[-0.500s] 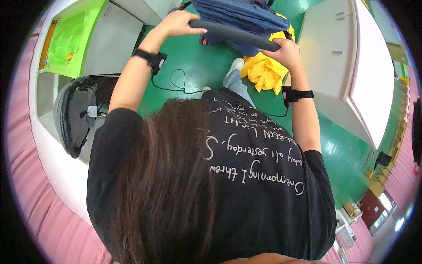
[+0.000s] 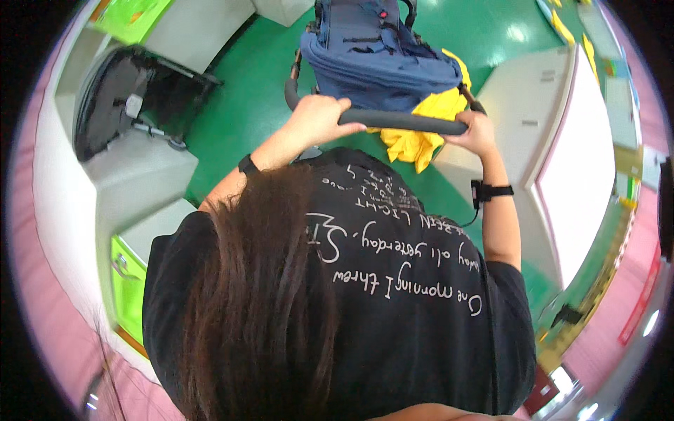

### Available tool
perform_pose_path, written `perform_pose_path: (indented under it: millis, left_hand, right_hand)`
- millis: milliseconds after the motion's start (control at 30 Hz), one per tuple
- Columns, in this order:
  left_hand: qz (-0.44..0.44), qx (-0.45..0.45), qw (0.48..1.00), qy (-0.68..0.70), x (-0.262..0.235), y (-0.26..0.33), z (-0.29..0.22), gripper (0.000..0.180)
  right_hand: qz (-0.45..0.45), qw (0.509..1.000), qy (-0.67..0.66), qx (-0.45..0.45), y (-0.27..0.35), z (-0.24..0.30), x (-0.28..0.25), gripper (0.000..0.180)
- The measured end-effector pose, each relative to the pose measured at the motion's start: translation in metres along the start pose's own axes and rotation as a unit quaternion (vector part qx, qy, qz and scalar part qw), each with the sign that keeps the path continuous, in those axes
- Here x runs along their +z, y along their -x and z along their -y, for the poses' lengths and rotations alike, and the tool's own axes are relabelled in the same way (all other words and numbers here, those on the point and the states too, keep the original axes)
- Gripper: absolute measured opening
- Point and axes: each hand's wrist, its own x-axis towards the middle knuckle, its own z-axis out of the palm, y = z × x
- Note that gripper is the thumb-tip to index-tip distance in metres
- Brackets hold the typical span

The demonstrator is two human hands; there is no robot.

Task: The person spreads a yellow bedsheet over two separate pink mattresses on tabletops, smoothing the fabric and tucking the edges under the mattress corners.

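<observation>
A stroller (image 2: pixel 379 74) with blue fabric stands in front of me. Its dark padded handlebar (image 2: pixel 404 121) runs across, close to my body. My left hand (image 2: pixel 317 123) is closed round the bar near its left bend, the thumb lying along the padding. At the right end my right hand (image 2: pixel 477 133) grips the same bar, with its fingers partly hidden behind it. Inside the blue seat, dark straps and a small red button (image 2: pixel 383 14) show. Yellow cloth (image 2: pixel 414 146) lies on the floor below the bar and beside the stroller's right side.
To the left, a folded black stroller or carrier with a small wheel (image 2: pixel 112 105) rests by a white cabinet (image 2: pixel 147 175). Bright green basins (image 2: pixel 133 17) are set along that side. A white cabinet with drawers (image 2: pixel 523 105) stands at the right. The floor (image 2: pixel 246 91) is green.
The handlebar and both hands are now lower in the picture, nearer my body. More of the blue seat shows, and the surroundings have shifted in view. Both hands keep hold of the bar.
</observation>
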Motion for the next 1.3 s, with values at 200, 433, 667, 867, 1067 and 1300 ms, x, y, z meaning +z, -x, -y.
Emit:
perform_pose_path:
  millis: [200,433,667,867,1067,1300]
  left_hand:
    - [-0.01,-0.103,0.995,0.007,0.033,0.026,-0.085,0.052]
    - [-0.042,-0.163,0.985,0.022,0.055,0.066,-0.158,0.053]
    - [0.027,-0.184,0.982,0.035,0.041,0.073,-0.166,0.055]
    - [0.05,-0.188,0.981,0.027,-0.01,0.085,-0.157,0.053]
    - [0.076,-0.203,0.976,0.015,-0.053,0.084,-0.149,0.049]
    - [0.065,-0.226,0.972,-0.029,-0.099,0.094,-0.154,0.048]
  right_hand:
    - [0.008,0.995,-0.007,-0.1,0.029,-0.041,0.0,0.032]
    - [0.024,0.986,-0.027,-0.161,0.063,-0.042,-0.016,0.034]
    - [-0.009,0.978,-0.05,-0.204,0.071,-0.04,-0.017,0.033]
    - [-0.04,0.972,-0.088,-0.213,0.076,-0.007,-0.025,0.033]
    - [-0.041,0.968,-0.112,-0.222,0.064,0.017,-0.043,0.035]
    - [-0.087,0.96,-0.107,-0.243,0.068,0.039,-0.057,0.042]
